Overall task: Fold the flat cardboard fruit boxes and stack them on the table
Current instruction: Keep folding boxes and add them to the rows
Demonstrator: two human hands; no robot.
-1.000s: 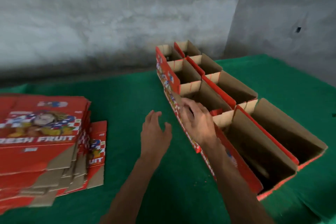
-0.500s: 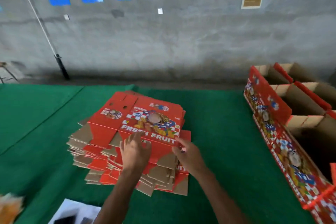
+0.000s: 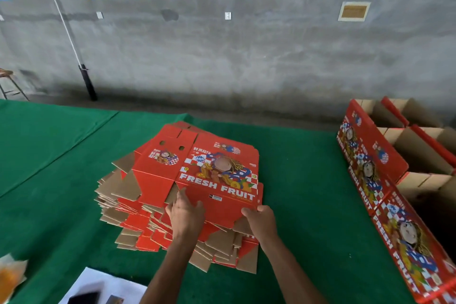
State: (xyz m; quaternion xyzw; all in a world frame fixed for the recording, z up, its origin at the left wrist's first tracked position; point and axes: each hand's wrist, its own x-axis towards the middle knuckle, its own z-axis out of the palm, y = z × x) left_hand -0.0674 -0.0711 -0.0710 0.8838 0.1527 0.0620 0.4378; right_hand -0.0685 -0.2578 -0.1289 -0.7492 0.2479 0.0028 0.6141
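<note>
A big pile of flat boxes (image 3: 153,195) sits in the middle of the green desk (image 3: 308,205). Both hands are at the near edge of the top flat box (image 3: 217,173). The left hand (image 3: 186,217) lies on it with fingers straight. The right hand (image 3: 261,221) grips its edge, fingers curled around it. The folded boxes (image 3: 394,180) stand in a row on the right side of the desk.
</note>
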